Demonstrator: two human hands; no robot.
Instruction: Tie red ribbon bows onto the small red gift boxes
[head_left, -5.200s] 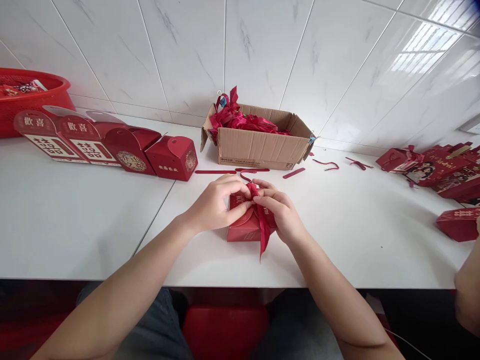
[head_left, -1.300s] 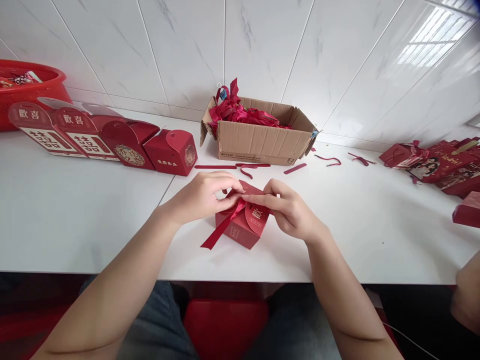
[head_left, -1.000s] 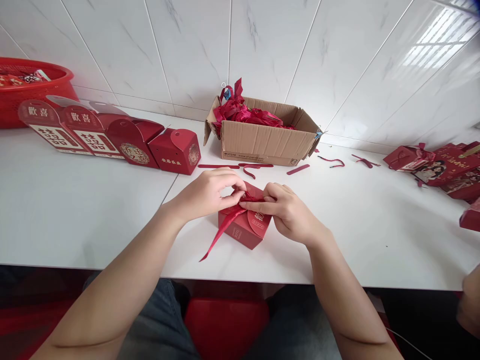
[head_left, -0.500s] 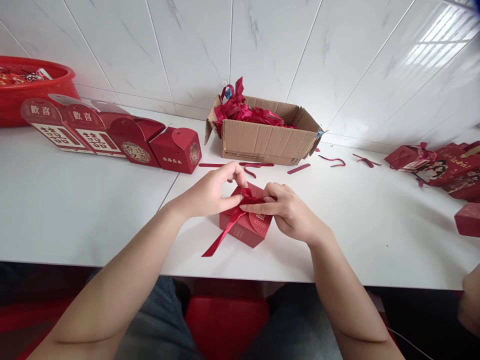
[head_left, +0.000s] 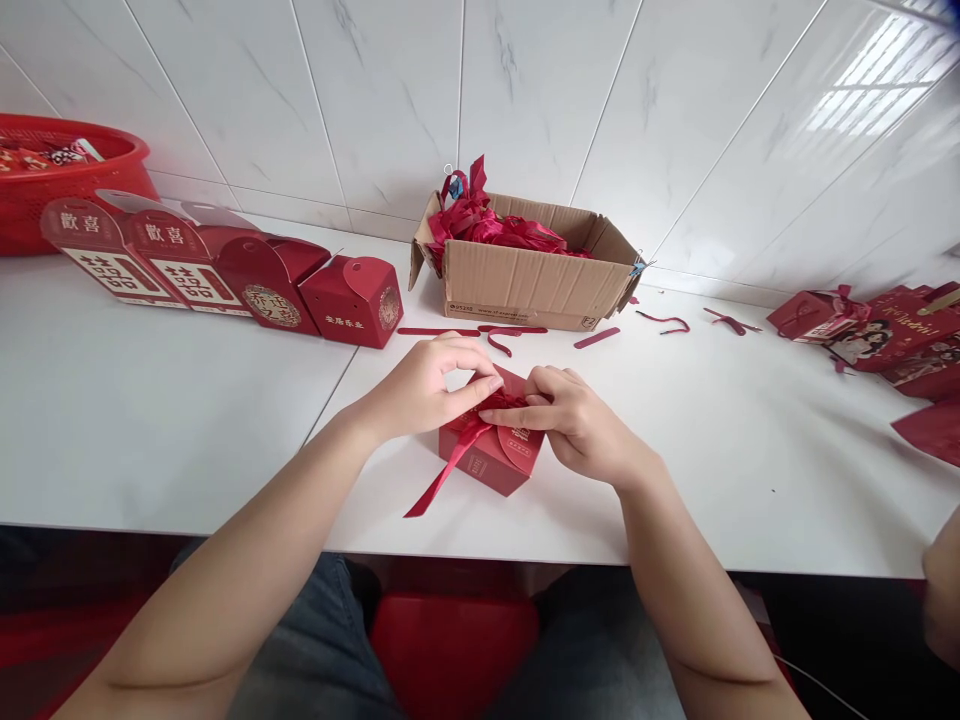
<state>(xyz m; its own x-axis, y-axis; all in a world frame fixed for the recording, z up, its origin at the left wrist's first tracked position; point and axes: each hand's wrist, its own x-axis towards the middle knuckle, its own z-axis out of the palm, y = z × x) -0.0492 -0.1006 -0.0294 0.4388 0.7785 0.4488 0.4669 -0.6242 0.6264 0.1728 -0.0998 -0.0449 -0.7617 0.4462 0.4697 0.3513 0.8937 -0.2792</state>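
Observation:
A small red gift box (head_left: pixel 487 455) stands on the white table between my hands. Red ribbon (head_left: pixel 450 467) crosses its top, and one loose tail hangs over the near side onto the table. My left hand (head_left: pixel 439 385) reaches in from the left, thumb and fingertips pinched on the ribbon at the box's top. From the right, my right hand (head_left: pixel 574 412) has its index finger laid across the ribbon, with the other fingers curled around part of it. The middle of the ribbon is partly hidden under my fingers.
Behind stands a cardboard box (head_left: pixel 525 285) full of red ribbons. Several red gift boxes (head_left: pixel 352 300) line the left, before a red basket (head_left: pixel 75 190). Ribbon scraps (head_left: pixel 598 338) lie around. At right are red bags (head_left: pixel 885 330) and another person's blurred arm (head_left: pixel 941 590).
My left fingertips have shifted slightly right and closed down on the ribbon. My right hand has hardly moved. At the right edge, a red item has changed position.

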